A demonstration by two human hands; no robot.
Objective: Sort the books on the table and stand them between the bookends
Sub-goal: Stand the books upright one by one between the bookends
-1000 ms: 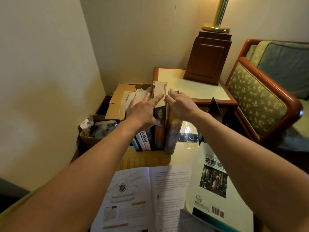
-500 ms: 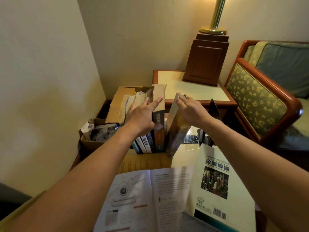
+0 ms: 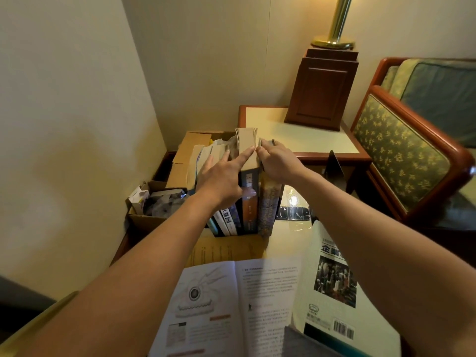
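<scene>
A row of upright books [image 3: 233, 217] stands at the middle of the table. My left hand [image 3: 221, 173] lies flat on their top edges with fingers straight, the index finger along a tall dark book [image 3: 249, 202]. My right hand [image 3: 277, 163] grips the top of the rightmost book [image 3: 268, 210], a patterned-spine volume now upright against the row. A black bookend [image 3: 333, 166] stands apart to the right. An open book [image 3: 231, 305] and a pale green book [image 3: 332, 287] lie flat at the front.
Open cardboard boxes [image 3: 154, 212] with clutter sit left of the row by the wall. Behind stands a side table [image 3: 288, 130] bearing a wooden lamp base [image 3: 322, 88]. An armchair [image 3: 412, 150] is on the right. A yellowish sheet [image 3: 226, 249] lies before the row.
The rightmost book leaned away to the right half a second ago; my right hand has pushed it back upright against the row. My left hand has stayed on the book tops.
</scene>
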